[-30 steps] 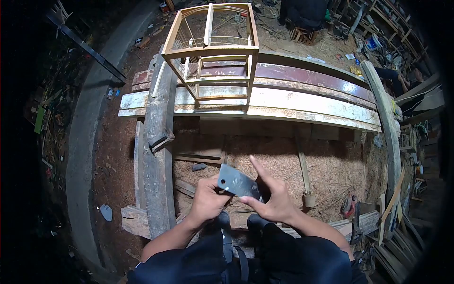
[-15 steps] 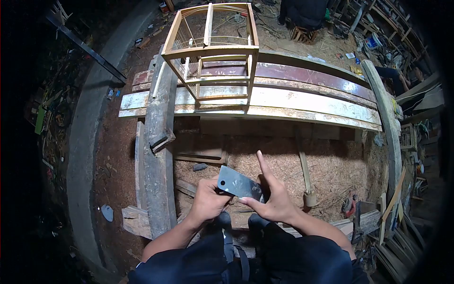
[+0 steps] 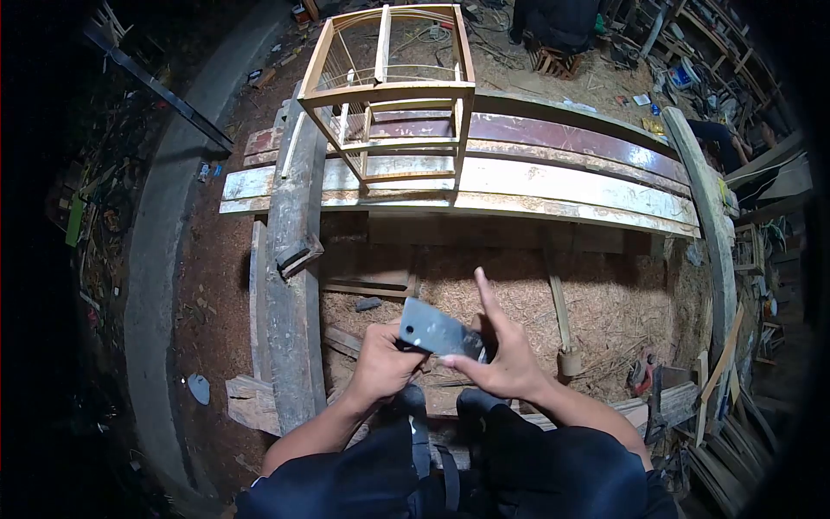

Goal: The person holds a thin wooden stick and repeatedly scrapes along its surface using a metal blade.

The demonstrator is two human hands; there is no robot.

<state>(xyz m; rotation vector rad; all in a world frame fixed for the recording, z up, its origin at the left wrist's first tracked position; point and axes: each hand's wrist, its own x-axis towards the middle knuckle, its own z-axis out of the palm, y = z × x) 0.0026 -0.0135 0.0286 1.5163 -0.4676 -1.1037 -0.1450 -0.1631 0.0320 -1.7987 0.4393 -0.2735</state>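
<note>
A flat grey metal blade (image 3: 439,330), shaped like a cleaver's, has a round hole in its left corner and pale specks on its face. It is tilted in front of my knees. My left hand (image 3: 386,363) is closed at its left end, its fingertips partly hidden by the metal. At the right end, my right hand (image 3: 503,356) grips the blade with the thumb along its lower edge. The right index finger points up and away, free of the metal. The remaining right fingers are largely behind the blade, and any handle is hidden.
A wooden frame cage (image 3: 389,92) stands on long planks (image 3: 571,192) ahead. Heavy beams flank me, left (image 3: 292,346) and right (image 3: 711,225). Wood shavings (image 3: 510,298) cover the ground. A red-and-black tool (image 3: 641,375) lies right. Another person (image 3: 558,26) is at the back.
The view has shifted slightly. The blade and both hands keep nearly the same pose, with the right index finger a little more upright.
</note>
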